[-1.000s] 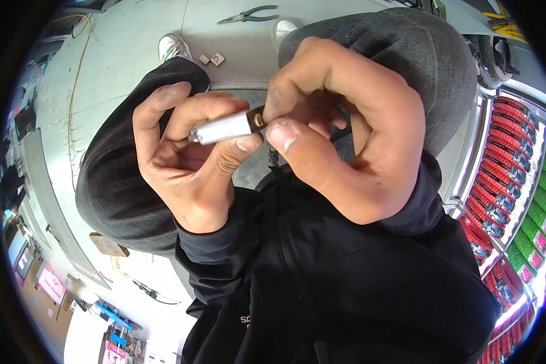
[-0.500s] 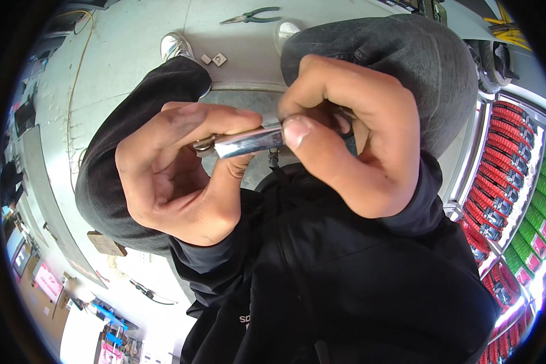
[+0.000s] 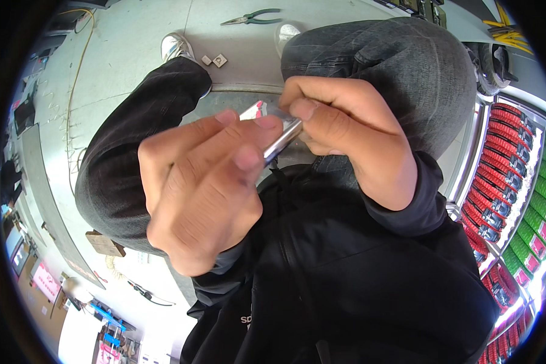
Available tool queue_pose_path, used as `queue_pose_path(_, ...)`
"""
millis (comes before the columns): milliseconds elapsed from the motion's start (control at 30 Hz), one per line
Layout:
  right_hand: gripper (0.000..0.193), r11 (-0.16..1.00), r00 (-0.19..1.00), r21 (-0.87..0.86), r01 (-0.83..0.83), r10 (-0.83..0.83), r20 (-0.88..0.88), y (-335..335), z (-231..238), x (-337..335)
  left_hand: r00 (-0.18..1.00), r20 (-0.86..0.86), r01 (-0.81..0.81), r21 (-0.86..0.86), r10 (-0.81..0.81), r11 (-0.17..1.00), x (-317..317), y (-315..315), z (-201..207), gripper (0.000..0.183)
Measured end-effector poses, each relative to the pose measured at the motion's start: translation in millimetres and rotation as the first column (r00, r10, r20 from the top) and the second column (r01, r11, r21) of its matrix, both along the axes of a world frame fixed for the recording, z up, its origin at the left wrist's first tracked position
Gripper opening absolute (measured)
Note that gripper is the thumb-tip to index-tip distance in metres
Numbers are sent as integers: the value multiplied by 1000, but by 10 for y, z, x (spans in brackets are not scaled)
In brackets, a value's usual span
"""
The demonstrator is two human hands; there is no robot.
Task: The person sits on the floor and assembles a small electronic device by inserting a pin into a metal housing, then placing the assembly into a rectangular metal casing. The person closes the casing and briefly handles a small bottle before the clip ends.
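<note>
Both hands meet in front of my body around a small, shiny metal piece (image 3: 283, 143) with a rounded chrome edge. A pale, glossy face with pink marks shows just beyond my fingertips; what kind of thing it is I cannot make out. My left hand (image 3: 200, 188), back upward and slightly blurred, has its fingertips closed on the near-left side. From the right, my right hand (image 3: 352, 130) pinches the far end between thumb and curled fingers. Much of the piece is hidden by the fingers.
Green-handled long-nose pliers (image 3: 252, 17) lie on the floor ahead, with two small square pieces (image 3: 219, 60) near my left shoe (image 3: 176, 47). Racks of red coils (image 3: 503, 158) and green coils (image 3: 537, 209) stand at the right. A wooden block (image 3: 105, 243) sits at the left.
My left hand has rolled over, so its back now faces up. The metal piece has turned from nearly level to steeply slanted, and its pale face shows. My right hand has re-angled its pinch.
</note>
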State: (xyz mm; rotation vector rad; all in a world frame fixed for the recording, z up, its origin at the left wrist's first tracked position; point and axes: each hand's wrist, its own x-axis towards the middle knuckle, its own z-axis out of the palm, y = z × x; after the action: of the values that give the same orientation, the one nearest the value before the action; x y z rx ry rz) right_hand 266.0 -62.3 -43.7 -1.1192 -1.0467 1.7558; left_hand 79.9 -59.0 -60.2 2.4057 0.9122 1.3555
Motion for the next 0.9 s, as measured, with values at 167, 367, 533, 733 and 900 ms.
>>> queue_pose_path(167,23,992,994,-80,-96,92,-51,32,36,65,996,-87,15,106,-6,994,23,15,-7,54)
queue_pose_path(367,20,987,998,160,2,-11,55,12,38,101,842,521,203,-551,143,809,138,-62,-145,62)
queue_pose_path(533,6,842,960,539,7,-157,232,11,-31,58,609,742,552,-650,279,523,67,-79,-239,55)
queue_pose_path(733,16,684,916,726,-66,-247,316,63,-61,41,605,755,605,-642,253,470,48,-64,-205,51)
queue_pose_path(900,17,643,868,763,-71,-336,365,56,-76,43,692,683,484,-679,233,552,77,-60,-200,51)
